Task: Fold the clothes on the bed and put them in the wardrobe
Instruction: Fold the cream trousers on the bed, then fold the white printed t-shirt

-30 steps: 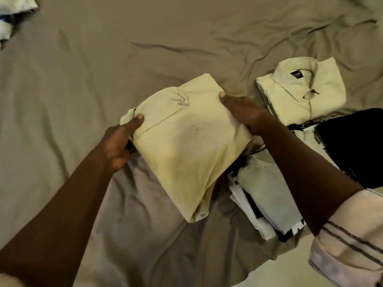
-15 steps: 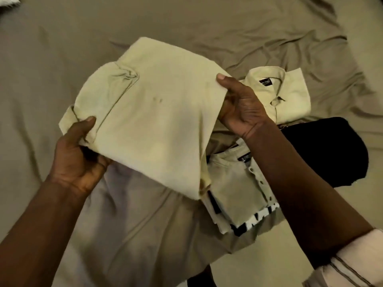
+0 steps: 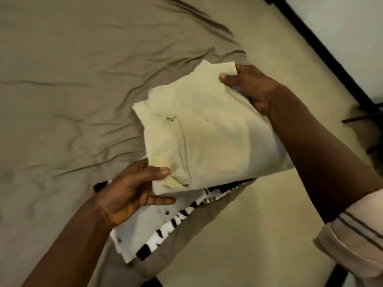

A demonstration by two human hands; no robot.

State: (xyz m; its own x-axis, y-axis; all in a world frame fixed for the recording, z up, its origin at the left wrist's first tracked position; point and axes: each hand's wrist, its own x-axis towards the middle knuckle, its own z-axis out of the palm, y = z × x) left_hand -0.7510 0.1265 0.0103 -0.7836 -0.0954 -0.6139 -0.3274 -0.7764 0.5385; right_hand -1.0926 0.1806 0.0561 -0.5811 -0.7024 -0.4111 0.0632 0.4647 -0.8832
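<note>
A folded pale yellow garment [image 3: 207, 137] hangs above the bed's right side, held between both hands. My left hand [image 3: 128, 191] grips its near left corner with the thumb on top. My right hand [image 3: 248, 88] pinches its far right corner. Right under it lies a folded white shirt with a black-and-white printed band [image 3: 157, 230], partly hidden by the garment and my left hand. The other folded shirts seen before are hidden under the held garment.
The bed [image 3: 72, 90] is covered by a wrinkled grey-brown sheet that stretches to the left and far side. Right of the bed's edge runs a beige floor [image 3: 259, 235], then a dark skirting strip [image 3: 331, 67] and a pale wall at the far right.
Both hands have carried the yellow garment to the right, over the folded stack. The view has swung right, so the floor and wall now show.
</note>
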